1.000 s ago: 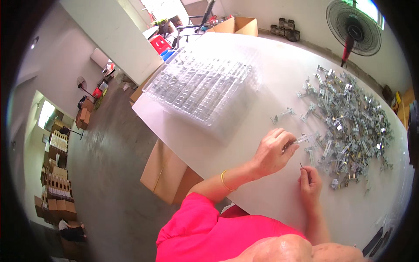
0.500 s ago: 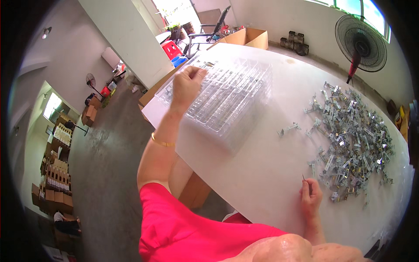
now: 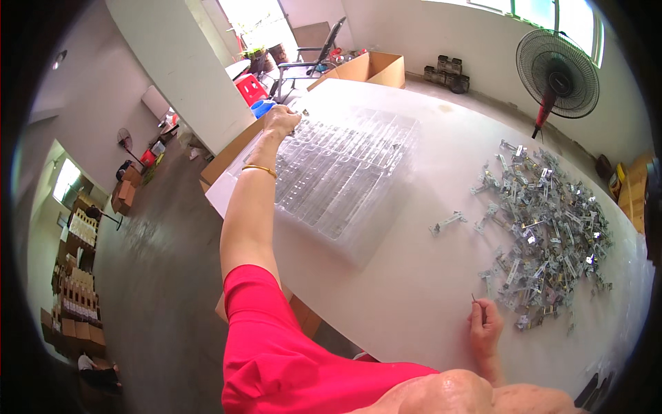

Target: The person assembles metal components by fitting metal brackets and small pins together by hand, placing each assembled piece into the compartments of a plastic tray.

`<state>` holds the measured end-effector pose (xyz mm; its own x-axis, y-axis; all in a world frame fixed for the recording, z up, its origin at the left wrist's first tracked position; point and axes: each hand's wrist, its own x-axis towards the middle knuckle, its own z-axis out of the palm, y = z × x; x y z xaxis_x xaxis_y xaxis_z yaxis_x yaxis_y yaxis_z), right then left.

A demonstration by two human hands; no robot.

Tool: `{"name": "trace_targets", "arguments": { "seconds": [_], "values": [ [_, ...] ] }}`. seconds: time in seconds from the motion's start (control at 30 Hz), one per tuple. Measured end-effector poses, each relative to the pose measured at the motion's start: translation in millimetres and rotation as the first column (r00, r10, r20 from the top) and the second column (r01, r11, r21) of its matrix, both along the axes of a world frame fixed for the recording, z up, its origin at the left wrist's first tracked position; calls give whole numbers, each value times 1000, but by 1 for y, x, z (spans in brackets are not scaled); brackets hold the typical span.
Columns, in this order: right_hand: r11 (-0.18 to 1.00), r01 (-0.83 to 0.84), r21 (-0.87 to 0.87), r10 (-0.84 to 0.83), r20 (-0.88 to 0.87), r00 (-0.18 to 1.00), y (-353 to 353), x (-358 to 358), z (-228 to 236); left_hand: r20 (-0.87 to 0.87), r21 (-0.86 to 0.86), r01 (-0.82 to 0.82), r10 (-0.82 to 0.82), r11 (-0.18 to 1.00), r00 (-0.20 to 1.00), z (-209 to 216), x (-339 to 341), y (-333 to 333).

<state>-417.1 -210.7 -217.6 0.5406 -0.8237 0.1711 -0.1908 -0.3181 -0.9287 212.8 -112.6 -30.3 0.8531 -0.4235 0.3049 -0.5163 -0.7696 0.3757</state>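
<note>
My left hand (image 3: pixel 281 120) reaches to the far left corner of a stack of clear plastic trays (image 3: pixel 331 231) with long narrow compartments. Its fingers are pinched together; what they hold, if anything, is too small to make out. A small shiny metal piece (image 3: pixel 305 112) shows just past the fingertips. Near the table's front edge, my right hand (image 3: pixel 487 326) is closed on a thin dark rod (image 3: pixel 474 297) that sticks up from the fingers. Beyond it spreads a heap of small metal brackets (image 3: pixel 545 234), silvery with some brass-coloured parts.
One loose bracket (image 3: pixel 448 222) lies on the white table (image 3: pixel 400 303) between trays and heap. A standing fan (image 3: pixel 557 74) is behind the far right edge. An open cardboard box (image 3: pixel 365 69), a black chair (image 3: pixel 310 58) and a red stool (image 3: pixel 251 90) stand past the far end.
My left hand has moved from over the trays to their far left corner, the arm stretching out. The right hand still holds the thin rod. The whole view has shifted slightly.
</note>
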Motion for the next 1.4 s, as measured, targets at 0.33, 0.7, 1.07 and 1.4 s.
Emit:
{"name": "trace_targets", "arguments": {
  "seconds": [0.33, 0.7, 1.07, 1.4],
  "values": [
    [998, 39, -51, -42, -44, 998, 1, 1, 1, 70, 103, 41, -48, 994, 996, -10, 19, -26],
    [996, 31, -89, -37, -67, 997, 5, -2, 2, 65, 268, 0, -18, 963, 998, -16, 1, -32],
    [989, 5, -150, -15, -64, 998, 1, 3, 7, 377, 149, 266, -303, 952, 875, 17, -41, -24],
    [954, -189, -231, 183, -48, 982, 12, -5, 13, 357, -77, 933, -863, 352, 356, -31, -378, -21]
  ]
}}
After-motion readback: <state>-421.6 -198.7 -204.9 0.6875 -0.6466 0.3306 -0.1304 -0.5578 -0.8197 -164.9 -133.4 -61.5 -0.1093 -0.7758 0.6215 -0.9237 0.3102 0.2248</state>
